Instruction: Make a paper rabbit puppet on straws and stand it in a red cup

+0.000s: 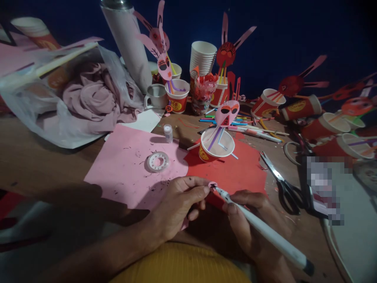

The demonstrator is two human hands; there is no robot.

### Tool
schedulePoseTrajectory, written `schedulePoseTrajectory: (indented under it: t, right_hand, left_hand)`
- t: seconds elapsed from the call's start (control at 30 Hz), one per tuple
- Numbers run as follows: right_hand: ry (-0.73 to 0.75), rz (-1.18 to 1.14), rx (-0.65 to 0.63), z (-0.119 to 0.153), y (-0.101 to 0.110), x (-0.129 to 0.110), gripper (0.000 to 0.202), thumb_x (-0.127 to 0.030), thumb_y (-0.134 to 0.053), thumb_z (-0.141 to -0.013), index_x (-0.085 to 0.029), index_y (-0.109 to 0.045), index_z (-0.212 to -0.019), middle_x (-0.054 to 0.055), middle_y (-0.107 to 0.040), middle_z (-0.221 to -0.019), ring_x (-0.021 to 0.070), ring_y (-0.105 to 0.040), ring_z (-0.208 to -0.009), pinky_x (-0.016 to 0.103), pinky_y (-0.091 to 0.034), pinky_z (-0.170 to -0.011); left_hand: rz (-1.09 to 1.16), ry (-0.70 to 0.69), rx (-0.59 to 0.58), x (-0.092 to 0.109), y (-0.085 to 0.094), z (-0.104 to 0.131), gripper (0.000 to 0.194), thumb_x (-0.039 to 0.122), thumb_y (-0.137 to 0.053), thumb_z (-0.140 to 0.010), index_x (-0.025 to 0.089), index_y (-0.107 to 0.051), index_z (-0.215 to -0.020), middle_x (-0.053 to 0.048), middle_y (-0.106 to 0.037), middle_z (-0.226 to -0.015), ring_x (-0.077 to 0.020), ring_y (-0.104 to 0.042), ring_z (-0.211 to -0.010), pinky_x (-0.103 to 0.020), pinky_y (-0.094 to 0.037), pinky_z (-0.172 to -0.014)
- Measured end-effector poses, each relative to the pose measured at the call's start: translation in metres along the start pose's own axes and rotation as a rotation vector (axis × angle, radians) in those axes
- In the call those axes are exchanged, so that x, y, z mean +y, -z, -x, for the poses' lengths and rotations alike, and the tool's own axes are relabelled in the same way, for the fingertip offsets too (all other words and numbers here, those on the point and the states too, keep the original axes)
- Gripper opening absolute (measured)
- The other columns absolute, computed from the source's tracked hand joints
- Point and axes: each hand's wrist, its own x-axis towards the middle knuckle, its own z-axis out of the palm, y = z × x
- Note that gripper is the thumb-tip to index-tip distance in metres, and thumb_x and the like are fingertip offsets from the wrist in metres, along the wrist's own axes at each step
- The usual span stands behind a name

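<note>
Between thumb and forefinger, my left hand (182, 200) pinches a small round pink paper piece (212, 185) that bears black marks. My right hand (253, 220) grips a white marker (265, 230), its tip at the paper piece. Beneath and beyond my hands lie a pink sheet (118, 169) with black flecks and a red sheet (241, 169). A roll of tape (158, 161) rests on the pink sheet, near a small clear bottle (168, 133). On the red sheet stands a paper cup (204, 151) holding straws and a pink paper face (227, 114) with long ears.
Scissors (287, 190) lie at the right, beside a phone-like object (319, 196), partly pixelated. Behind are stacked cups (203, 57), a tall flask (129, 43), a metal mug (156, 96) and more decorated cups (266, 104). A plastic bag (67, 131) with cloth sits at the left.
</note>
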Motion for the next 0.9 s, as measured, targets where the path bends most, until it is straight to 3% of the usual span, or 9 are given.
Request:
schedulePoseTrajectory:
  t: [0.27,0.53,0.77,0.9]
  right_hand:
    - [-0.03,-0.121,-0.029,0.0025,-0.0014,0.0018,0.007,-0.014,-0.055,-0.073,-0.019,-0.054,-0.078,-0.002,-0.062,-0.063,0.0102,-0.057,-0.048,0.022,-0.047,-0.048]
    - [-0.015,-0.089,-0.036,0.0024,-0.0013,0.0015,0.006,-0.014,-0.055,-0.074,-0.019,-0.053,-0.077,-0.002,-0.061,-0.062,0.0104,-0.057,-0.048,0.022,-0.047,-0.049]
    - [-0.057,-0.046,0.001,0.0049,0.0008,0.0025,0.002,-0.019,-0.055,-0.074,-0.019,-0.055,-0.076,-0.002,-0.061,-0.059,0.0105,-0.055,-0.042,0.022,-0.043,-0.04]
    - [-0.013,-0.14,-0.042,0.0054,-0.0003,0.0044,0.007,-0.015,-0.055,-0.073,-0.018,-0.055,-0.079,-0.001,-0.062,-0.062,0.0124,-0.06,-0.05,0.024,-0.048,-0.048]
  left_hand:
    - [0.019,-0.013,-0.003,0.0002,0.0002,0.0005,0.019,0.031,-0.058,-0.069,0.016,-0.058,-0.08,0.005,-0.05,-0.051,-0.0022,-0.035,-0.03,-0.015,-0.018,-0.03]
    - [0.045,0.001,-0.01,0.0005,0.0007,-0.0001,0.018,0.031,-0.058,-0.069,0.016,-0.057,-0.079,0.005,-0.05,-0.052,-0.0027,-0.035,-0.03,-0.015,-0.017,-0.028]
    - [0.049,-0.015,-0.009,-0.0004,0.0007,-0.0009,0.019,0.032,-0.059,-0.069,0.015,-0.058,-0.079,0.005,-0.05,-0.052,-0.0025,-0.036,-0.03,-0.014,-0.016,-0.029]
    - [0.031,-0.035,-0.011,-0.0029,0.0029,-0.0028,0.018,0.031,-0.059,-0.071,0.016,-0.059,-0.081,0.003,-0.054,-0.057,-0.0023,-0.039,-0.033,-0.014,-0.019,-0.03]
